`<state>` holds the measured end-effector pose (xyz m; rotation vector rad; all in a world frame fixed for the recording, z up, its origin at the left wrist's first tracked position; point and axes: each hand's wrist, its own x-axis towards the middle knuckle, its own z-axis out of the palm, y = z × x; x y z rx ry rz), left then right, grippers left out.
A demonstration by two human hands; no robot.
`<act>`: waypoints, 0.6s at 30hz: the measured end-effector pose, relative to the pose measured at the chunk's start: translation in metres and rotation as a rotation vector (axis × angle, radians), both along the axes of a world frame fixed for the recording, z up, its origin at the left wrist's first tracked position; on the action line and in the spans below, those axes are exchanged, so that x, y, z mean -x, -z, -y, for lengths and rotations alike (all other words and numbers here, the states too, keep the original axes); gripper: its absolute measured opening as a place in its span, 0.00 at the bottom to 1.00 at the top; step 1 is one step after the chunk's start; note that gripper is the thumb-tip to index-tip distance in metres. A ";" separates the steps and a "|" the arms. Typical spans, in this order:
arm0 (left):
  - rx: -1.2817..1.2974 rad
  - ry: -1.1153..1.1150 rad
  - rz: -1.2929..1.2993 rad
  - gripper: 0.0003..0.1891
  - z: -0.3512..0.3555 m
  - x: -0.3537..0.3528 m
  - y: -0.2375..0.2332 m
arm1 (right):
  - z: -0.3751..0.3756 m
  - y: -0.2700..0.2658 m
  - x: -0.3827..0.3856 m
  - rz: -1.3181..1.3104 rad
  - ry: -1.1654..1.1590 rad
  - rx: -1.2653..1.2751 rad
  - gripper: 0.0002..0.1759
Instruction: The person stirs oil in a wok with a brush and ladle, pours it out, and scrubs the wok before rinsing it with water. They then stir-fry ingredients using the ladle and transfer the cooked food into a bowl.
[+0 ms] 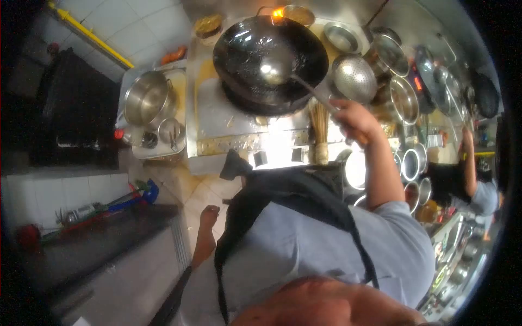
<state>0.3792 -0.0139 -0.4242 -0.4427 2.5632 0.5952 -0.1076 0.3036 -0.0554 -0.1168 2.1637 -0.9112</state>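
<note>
My right hand (354, 120) is closed round the handle of a metal ladle (311, 88). The ladle's bowl is inside a large black wok (239, 68), which stands on the stove (212, 111) and has a wet, shiny inner surface. Low at my left side, beside the dark apron (288, 182), my left hand (209, 213) has its fingers curled; what they hold, if anything, is too small to make out. A bamboo brush (319, 127) stands upright below the wok, near my right hand.
A perforated strainer (354, 77) and several metal pots lie right of the wok. An orange flame (278, 13) shows behind it. At left, a tray (157, 155) bears a steel pot (145, 98). Another person (483, 195) works at far right.
</note>
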 end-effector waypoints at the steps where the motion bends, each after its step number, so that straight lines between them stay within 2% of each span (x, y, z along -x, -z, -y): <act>1: 0.001 0.011 -0.004 0.10 -0.001 0.006 -0.003 | -0.004 0.025 0.011 0.152 0.110 0.239 0.33; 2: -0.050 -0.024 -0.090 0.10 -0.002 0.009 -0.004 | -0.009 0.044 0.016 0.303 0.221 0.478 0.33; 3: -0.104 -0.063 -0.176 0.09 -0.005 0.012 -0.003 | 0.008 0.049 0.009 0.336 0.313 0.551 0.31; 4: -0.022 0.109 -0.060 0.10 -0.003 0.024 -0.006 | 0.025 0.059 0.006 0.152 0.204 0.419 0.32; 5: -0.026 0.108 -0.057 0.10 -0.005 0.036 -0.015 | 0.037 0.075 0.006 -0.025 0.092 0.286 0.33; 6: -0.158 -0.224 -0.056 0.10 -0.010 0.049 -0.032 | 0.040 0.094 0.006 -0.020 0.091 0.284 0.33; 7: -0.282 -0.554 -0.052 0.11 -0.012 0.063 -0.054 | 0.043 0.115 0.005 -0.389 -0.060 -0.040 0.34; 8: -0.278 -0.551 -0.050 0.11 -0.011 0.080 -0.079 | 0.046 0.125 0.005 -0.755 -0.210 -0.369 0.36; 10: -0.479 -0.733 -0.346 0.12 -0.017 0.116 -0.140 | 0.031 0.102 0.006 -0.769 -0.277 -0.446 0.36; 12: -0.761 -0.721 -0.678 0.13 -0.035 0.157 -0.221 | 0.006 0.106 0.006 -0.820 -0.369 -0.561 0.39; 14: -0.923 -0.354 -0.861 0.14 -0.036 0.175 -0.278 | 0.008 0.094 -0.013 -0.762 -0.403 -0.624 0.39; 16: -1.249 0.013 -0.947 0.18 -0.053 0.190 -0.366 | 0.017 0.089 -0.025 -0.699 -0.423 -0.682 0.39; 18: -1.514 0.606 -0.892 0.21 -0.059 0.215 -0.403 | 0.017 0.094 -0.043 -0.572 -0.427 -0.589 0.39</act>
